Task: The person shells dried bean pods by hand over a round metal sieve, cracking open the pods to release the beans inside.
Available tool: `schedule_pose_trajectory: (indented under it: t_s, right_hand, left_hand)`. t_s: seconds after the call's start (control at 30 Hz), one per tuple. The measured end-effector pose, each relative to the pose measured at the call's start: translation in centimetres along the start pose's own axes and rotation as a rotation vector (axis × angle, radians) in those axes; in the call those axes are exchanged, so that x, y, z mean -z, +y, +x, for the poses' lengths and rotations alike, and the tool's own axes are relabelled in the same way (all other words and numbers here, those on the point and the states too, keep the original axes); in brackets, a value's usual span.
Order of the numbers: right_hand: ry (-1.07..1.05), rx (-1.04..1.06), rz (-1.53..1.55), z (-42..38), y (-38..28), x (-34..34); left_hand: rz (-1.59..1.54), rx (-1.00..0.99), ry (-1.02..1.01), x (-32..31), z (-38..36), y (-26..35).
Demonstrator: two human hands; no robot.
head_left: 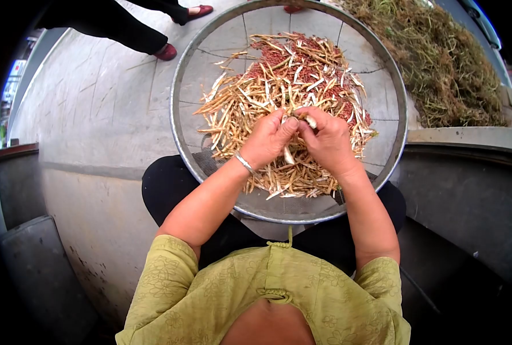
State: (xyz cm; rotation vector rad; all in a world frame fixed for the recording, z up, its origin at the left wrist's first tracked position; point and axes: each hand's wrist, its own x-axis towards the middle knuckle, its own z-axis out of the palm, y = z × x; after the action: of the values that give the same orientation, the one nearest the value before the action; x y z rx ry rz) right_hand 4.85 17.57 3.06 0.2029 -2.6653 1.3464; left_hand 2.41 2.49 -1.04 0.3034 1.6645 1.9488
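Pale pod [311, 122], pinched between left fingers [290, 126] and right fingers [318, 115], above heaped pods [241, 99]

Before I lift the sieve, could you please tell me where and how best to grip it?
I'd grip the sieve's rim at its left and right, coming from outside: it stands raised, clear of the pods, and opposite holds should keep the wide round shape level above the knees.
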Motion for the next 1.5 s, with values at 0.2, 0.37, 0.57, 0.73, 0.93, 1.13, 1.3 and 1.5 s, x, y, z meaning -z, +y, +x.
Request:
schedule_pose_trajectory:
  t_s: [0.2,0.37,0.57,0.73,0.93,1.13,1.3,1.5]
  right_hand:
    - [0.051,0.055,0.034,0.1,0.6,-0.6]
    - [-0.054,-0.19,0.547,0.2,0.3,1.0]
    - [-0.198,-0.237,0.744,0.1,0.4,-0.1]
    - [-0.353,-0.497,0.735,0.2,0.4,0.6]
    - [-0.282,-0.536,0.596,0.7,0.7,2.1]
    - [-0.419,-0.521,0.381,1.2,-1.4,0.5]
    - [-0.251,-0.078,-0.057,0.7,-1.0,-1.1]
    - [-0.196,-0.279,0.201,0.6,0.7,1.0]
  left_hand:
    - [-0.136,0.087,0.04,0.0,0.0,-0.2]
    - [-0.466,0.166,0.105,0.7,0.2,0.5]
    - [-0.643,0.11,0.072,0.6,0.2,1.7]
    - [-0.617,-0.012,0.21,1.0,0.3,0.9]
    - [-0.154,-0.076,0.311,1.2,0.6,0.2]
    - [0.143,-0.165,0.206,-0.1,0.7,-0.6]
    - [0.082,-0.038,0.191,-0.6,0.7,0.1]
    - [-0.329,-0.042,0.376,1.5,0.9,0.0]
